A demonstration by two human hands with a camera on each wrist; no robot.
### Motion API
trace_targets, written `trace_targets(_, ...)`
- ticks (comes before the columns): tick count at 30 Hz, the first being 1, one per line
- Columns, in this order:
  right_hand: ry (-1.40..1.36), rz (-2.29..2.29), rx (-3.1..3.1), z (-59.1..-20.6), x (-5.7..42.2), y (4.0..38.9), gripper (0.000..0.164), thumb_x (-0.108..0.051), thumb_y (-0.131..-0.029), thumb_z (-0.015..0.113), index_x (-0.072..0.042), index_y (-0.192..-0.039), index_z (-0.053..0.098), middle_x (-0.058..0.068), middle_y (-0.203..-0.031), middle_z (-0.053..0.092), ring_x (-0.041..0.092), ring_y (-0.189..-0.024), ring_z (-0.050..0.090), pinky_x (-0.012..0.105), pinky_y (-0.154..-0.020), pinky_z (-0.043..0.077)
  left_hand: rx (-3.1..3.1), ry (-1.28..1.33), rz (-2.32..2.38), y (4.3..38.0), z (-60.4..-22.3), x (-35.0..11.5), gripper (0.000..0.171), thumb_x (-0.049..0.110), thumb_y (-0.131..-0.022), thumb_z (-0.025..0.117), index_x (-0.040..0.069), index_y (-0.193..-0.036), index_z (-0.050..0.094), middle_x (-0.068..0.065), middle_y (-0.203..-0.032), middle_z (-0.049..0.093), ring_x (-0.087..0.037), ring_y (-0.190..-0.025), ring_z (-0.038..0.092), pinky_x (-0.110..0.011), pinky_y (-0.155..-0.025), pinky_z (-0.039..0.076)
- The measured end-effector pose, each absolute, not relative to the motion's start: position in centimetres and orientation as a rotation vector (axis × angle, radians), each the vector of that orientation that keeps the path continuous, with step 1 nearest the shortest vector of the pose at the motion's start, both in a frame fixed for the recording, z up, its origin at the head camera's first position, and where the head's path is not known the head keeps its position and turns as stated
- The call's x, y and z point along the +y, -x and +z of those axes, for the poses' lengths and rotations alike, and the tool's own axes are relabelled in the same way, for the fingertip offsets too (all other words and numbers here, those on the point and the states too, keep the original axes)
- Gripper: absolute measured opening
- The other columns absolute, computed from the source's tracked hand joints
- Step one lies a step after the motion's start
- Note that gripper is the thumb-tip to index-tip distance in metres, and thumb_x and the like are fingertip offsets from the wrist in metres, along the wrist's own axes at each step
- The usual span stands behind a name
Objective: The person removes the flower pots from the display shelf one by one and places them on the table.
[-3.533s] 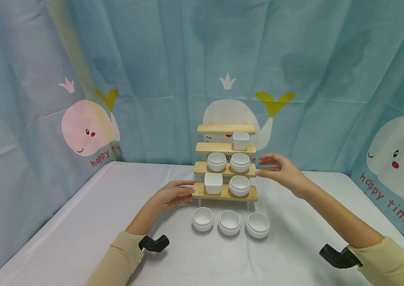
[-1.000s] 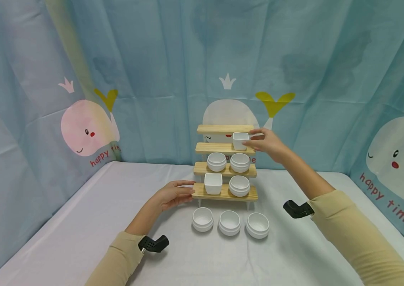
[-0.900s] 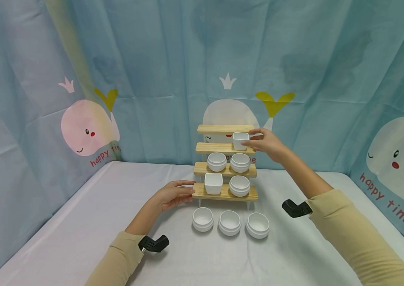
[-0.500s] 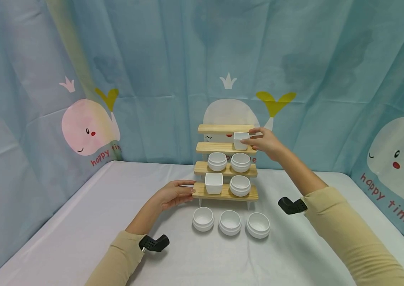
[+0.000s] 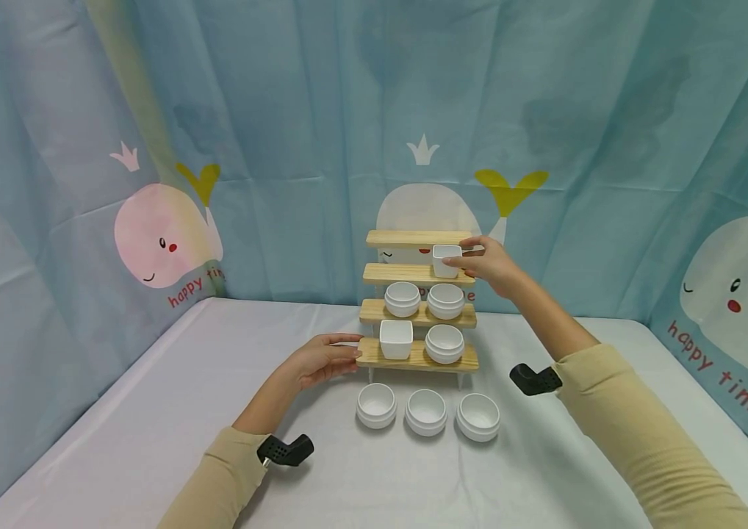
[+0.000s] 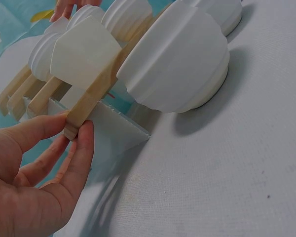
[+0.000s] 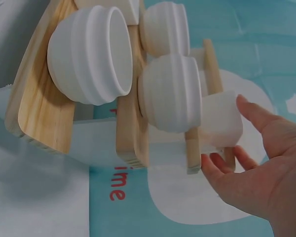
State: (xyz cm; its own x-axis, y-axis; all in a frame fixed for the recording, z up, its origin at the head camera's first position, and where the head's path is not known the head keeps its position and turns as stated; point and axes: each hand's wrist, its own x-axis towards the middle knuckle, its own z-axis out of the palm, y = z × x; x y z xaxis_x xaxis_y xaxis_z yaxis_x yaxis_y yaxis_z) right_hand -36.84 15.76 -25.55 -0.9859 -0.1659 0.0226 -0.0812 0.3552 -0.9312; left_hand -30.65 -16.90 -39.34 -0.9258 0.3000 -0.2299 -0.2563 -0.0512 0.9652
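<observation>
A four-step wooden display stand [image 5: 417, 314] carries white bowls. My left hand [image 5: 321, 360] pinches the left end of its lowest board [image 6: 96, 91] between thumb and fingers. At the right end of the third step up sits a square white bowl [image 5: 440, 253]. My right hand [image 5: 493, 264] holds this bowl, the thumb on its near face and the other fingers by its right side and the board ends. Two round bowls, one of them [image 5: 444, 300] on the right, stand on the second step. The lowest step bears another square bowl [image 5: 396, 339] and a round bowl [image 5: 443, 343].
Three round white bowls, the middle one [image 5: 425, 411] among them, stand in a row on the white tablecloth [image 5: 321, 477] before the stand. A blue curtain [image 5: 281, 220] printed with whales hangs behind. Both wrists wear black cameras, such as the left one [image 5: 284, 450].
My right hand has risen from beside the second step to the upper square bowl. Lately only its thumb and forearm have shifted slightly left. My left hand stays on the lowest board.
</observation>
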Motion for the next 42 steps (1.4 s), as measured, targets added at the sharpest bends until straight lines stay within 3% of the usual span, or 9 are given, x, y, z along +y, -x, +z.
trace_targets(19, 0.228, -1.680, 2.565, -25.7, 15.7, 36.6, 0.069, -0.020, -0.104, 0.069, 0.004, -0.158, 0.033, 0.030, -0.160, 0.036, 0.044, -0.145, 0.044, 0.050, -0.123, 0.040, 1.856, -0.069, 2.032, 30.6, -39.4, -17.0, 0.054, -0.002, -0.104, 0.060, -0.010, -0.155, 0.042, -0.009, -0.107, 0.069, -0.010, -0.086, 0.072, -0.022, -0.079, 0.063)
trace_targets(42, 0.363, -1.767, 2.472, -25.9, 16.7, 36.0, 0.075, -0.014, -0.104, 0.067, 0.007, -0.162, 0.025, 0.030, -0.164, 0.029, 0.044, -0.150, 0.037, 0.051, -0.124, 0.038, 1.852, -0.046, 2.042, 30.6, -39.3, -16.9, 0.054, -0.001, -0.104, 0.062, -0.010, -0.154, 0.043, -0.009, -0.106, 0.070, -0.011, -0.085, 0.072, -0.022, -0.078, 0.063)
